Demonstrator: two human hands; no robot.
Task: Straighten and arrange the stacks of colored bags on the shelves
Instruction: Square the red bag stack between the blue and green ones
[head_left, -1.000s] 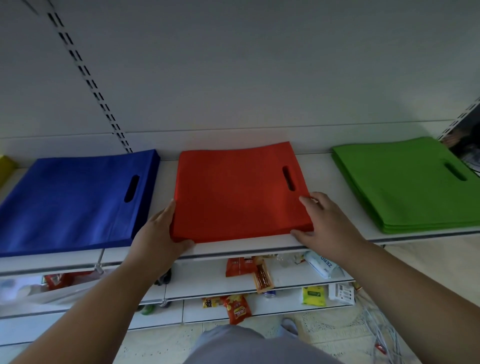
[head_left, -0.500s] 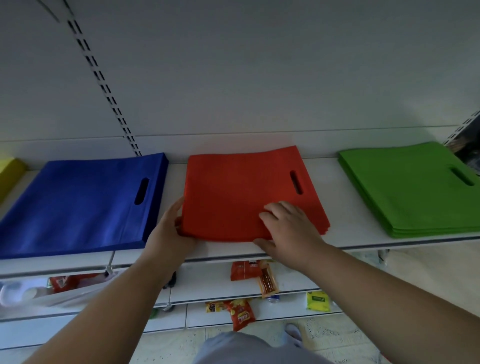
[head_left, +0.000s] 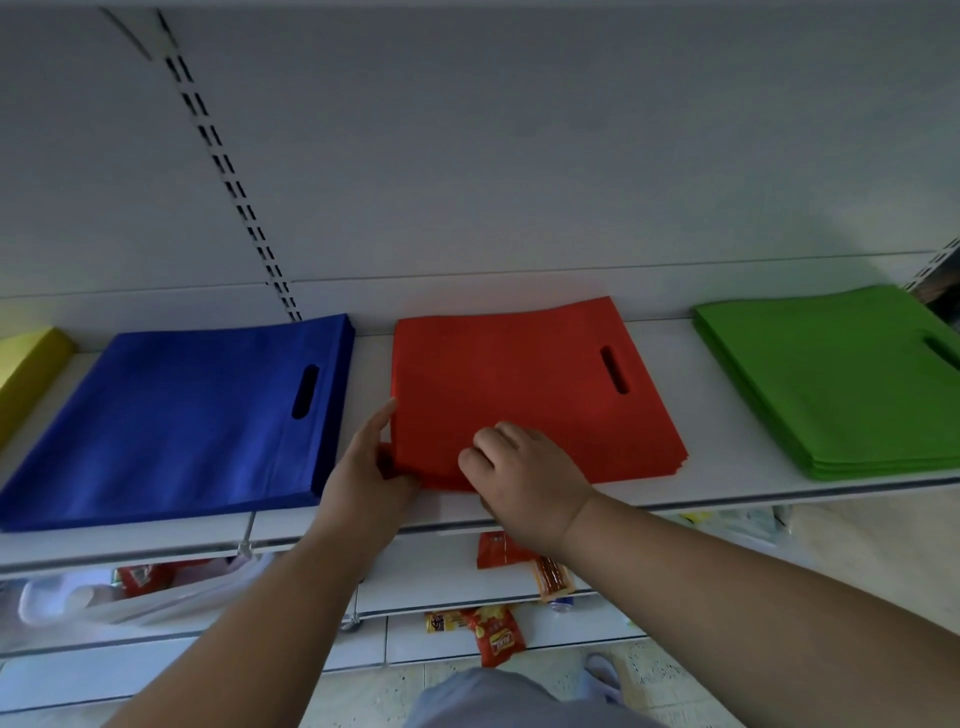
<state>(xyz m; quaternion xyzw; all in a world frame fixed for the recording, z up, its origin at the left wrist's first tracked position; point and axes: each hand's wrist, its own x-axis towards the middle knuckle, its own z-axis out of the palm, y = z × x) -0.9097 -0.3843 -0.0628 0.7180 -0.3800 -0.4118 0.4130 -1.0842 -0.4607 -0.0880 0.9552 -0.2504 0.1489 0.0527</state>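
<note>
Since a second ago the right hand (head_left: 522, 480) has left the red stack's near right corner and crossed to its near left part, where it now lies on top with fingers (head_left: 491, 441) curled, knuckles up; whether they pinch a layer or only press down cannot be told. Meanwhile the left hand (head_left: 371, 475) has stayed at the stack's near left corner, fingers straight and together along the left edge, thumb tucked under the front edge. That red stack of bags (head_left: 524, 384) lies flat at mid shelf (head_left: 649, 491), its handle slot (head_left: 614, 370) towards the right side and running front to back; its layers fan out slightly at the near right corner. Left of it sits the blue stack (head_left: 176, 415), slot towards its right edge, and the green stack (head_left: 836, 379) lies well apart on the right
</note>
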